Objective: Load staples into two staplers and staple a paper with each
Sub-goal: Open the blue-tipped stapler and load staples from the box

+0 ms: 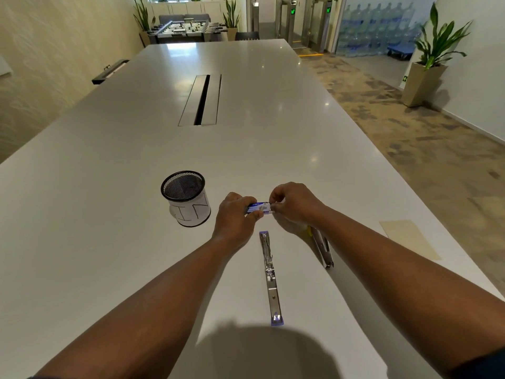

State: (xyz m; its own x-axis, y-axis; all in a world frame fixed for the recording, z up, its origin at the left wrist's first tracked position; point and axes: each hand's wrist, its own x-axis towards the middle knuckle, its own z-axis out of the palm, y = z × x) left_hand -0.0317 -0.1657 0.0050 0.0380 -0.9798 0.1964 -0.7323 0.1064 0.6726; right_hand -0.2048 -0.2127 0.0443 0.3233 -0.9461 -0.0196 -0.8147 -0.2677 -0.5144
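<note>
As arms extend, both hands (262, 207) pinch staple box (259, 207)

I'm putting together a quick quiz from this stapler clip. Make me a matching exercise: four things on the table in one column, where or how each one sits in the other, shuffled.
Things:
1. staple box
2. purple-tipped stapler
3. mesh cup
4. tan paper

Places or states:
A. near the table's right edge
B. pinched between left hand and right hand
C. opened out flat, below the hands
D. upright, left of the hands

Pairs: 1-B, 2-C, 3-D, 4-A
</note>
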